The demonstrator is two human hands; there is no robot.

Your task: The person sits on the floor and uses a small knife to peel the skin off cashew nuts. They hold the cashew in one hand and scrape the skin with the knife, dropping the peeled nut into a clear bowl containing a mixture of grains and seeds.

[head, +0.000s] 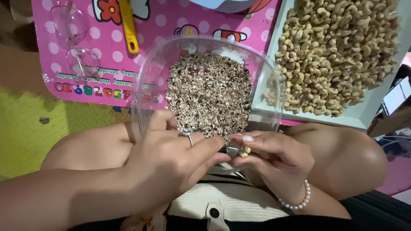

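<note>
Pink mat [180, 19]; fingers [252, 139] pinching cashew [244, 151]

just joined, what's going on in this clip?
A seated person holds a cashew between both hands over a clear bowl on their lap. The right hand pinches the nut; the left hand presses a small metal tool against it. The bowl holds a heap of skin flakes. A white tray piled with cashews sits to the right. Glasses and a yellow handle lie on a pink mat.
</note>
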